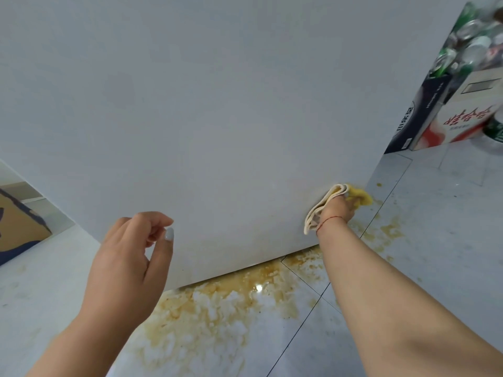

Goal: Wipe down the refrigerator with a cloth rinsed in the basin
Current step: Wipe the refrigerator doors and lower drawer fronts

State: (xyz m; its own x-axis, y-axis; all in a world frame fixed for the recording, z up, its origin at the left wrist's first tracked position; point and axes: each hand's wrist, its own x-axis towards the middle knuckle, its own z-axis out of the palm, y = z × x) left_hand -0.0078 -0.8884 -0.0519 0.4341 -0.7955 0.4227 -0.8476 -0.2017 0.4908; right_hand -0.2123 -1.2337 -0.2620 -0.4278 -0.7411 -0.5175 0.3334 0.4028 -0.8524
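Left hand (130,257) hangs loosely curled (holding nothing); right hand (339,209) presses cloth (330,195) against refrigerator (217,118).

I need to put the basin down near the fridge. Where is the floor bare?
Bare tiles lie right of the spill, before the boxes. Below the fridge it is fouled.

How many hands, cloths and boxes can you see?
Hands: 2, left hand and right hand
Cloths: 1, cloth
Boxes: 3, brown box, dark box, white box
Total: 6
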